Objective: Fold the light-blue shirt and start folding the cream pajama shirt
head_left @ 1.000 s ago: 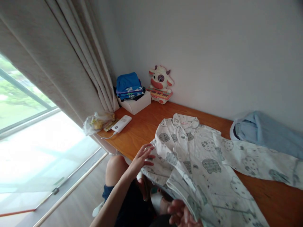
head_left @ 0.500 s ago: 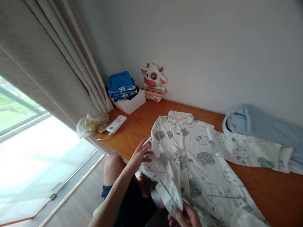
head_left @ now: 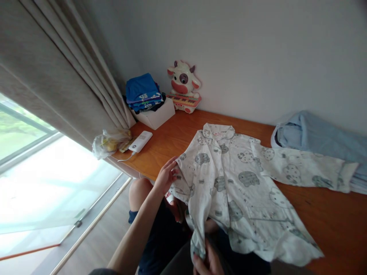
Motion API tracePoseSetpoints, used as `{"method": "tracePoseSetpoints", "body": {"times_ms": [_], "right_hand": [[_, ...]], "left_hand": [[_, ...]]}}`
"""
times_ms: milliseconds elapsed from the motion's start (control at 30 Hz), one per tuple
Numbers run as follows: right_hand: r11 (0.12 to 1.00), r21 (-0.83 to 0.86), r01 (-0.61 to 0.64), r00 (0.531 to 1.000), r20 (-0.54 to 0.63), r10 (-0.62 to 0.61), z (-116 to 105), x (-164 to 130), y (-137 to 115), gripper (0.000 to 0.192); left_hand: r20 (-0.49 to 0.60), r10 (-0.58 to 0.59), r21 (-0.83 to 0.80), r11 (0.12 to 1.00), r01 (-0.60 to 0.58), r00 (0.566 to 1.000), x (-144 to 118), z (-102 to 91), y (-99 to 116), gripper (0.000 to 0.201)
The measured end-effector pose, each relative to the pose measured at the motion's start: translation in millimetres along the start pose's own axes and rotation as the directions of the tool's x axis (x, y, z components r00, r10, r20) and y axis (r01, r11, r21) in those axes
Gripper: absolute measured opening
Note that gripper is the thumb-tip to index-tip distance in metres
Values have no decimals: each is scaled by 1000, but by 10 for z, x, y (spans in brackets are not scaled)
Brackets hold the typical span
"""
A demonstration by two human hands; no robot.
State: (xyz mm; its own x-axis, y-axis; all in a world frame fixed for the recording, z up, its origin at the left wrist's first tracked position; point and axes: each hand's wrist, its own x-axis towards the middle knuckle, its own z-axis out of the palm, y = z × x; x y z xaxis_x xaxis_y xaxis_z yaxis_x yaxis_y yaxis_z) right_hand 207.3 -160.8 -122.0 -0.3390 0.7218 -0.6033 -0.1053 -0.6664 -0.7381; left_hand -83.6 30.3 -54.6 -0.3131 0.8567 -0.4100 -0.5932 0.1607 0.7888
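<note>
A white pajama shirt point(head_left: 249, 179) with grey cartoon animal prints lies front up on the wooden table, its collar toward the wall. One sleeve stretches out to the right, and the lower hem hangs over the near edge. My left hand point(head_left: 166, 177) is at the shirt's left side, below the shoulder, fingers curled on the cloth. Down at the bottom, my right hand point(head_left: 209, 261) grips a bunched, hanging length of the same shirt, pulled toward me. Part of the shirt's left side is folded and hidden.
On the wooden table point(head_left: 163, 149) stand a white box point(head_left: 157, 116) with folded blue clothes point(head_left: 143, 89) and a cow toy keyboard point(head_left: 183, 88). A white power bank point(head_left: 140, 141) and plastic bag point(head_left: 106, 145) lie left. Light blue clothing point(head_left: 321, 133) lies right.
My right hand has drawn its part of the shirt down and left, stretching the cloth into a long fold. My left hand has moved slightly up and left, its spread fingers now curled on the shirt.
</note>
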Motion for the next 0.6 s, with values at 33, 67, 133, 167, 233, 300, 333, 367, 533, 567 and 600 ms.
{"method": "tracePoseSetpoints", "body": {"times_ms": [33,67,133,167,233,300,333,367,533,567,600], "right_hand": [[1000,1,16,1000,22,-16,-3,29,23,75],[999,23,38,998,55,-40,-24,67,11,76],[987,154,46,990,128,-66,-94,180,-87,75],[968,251,13,985,162,-55,-133,254,-154,74],[894,432,-121,973,232,19,-200,418,-279,67],[817,520,-249,952,288,107,-241,572,-351,55],[800,529,-283,945,296,138,-250,635,-364,48],[795,526,-302,941,299,160,-250,684,-364,43],[823,469,-319,935,296,193,-165,704,-266,40],[843,461,-278,954,235,187,-149,656,-237,41],[866,448,-222,973,155,169,-142,591,-206,43]], "left_hand": [[11,-13,-68,998,14,1000,9,-7,13,56],[24,-31,-131,991,34,999,19,-14,31,53],[38,-52,-208,976,59,998,41,-24,65,50],[37,-49,-209,976,55,998,51,-25,76,50],[20,-3,-124,992,5,1000,72,-24,71,51],[-7,98,81,992,-97,995,94,-23,32,53],[-1,155,212,965,-152,988,106,-26,5,54],[22,209,340,918,-204,978,118,-31,-23,54],[137,398,625,676,-391,907,159,-59,-88,45],[118,423,620,676,-399,899,162,-61,-81,45],[92,433,594,699,-398,897,165,-62,-69,46]]}}
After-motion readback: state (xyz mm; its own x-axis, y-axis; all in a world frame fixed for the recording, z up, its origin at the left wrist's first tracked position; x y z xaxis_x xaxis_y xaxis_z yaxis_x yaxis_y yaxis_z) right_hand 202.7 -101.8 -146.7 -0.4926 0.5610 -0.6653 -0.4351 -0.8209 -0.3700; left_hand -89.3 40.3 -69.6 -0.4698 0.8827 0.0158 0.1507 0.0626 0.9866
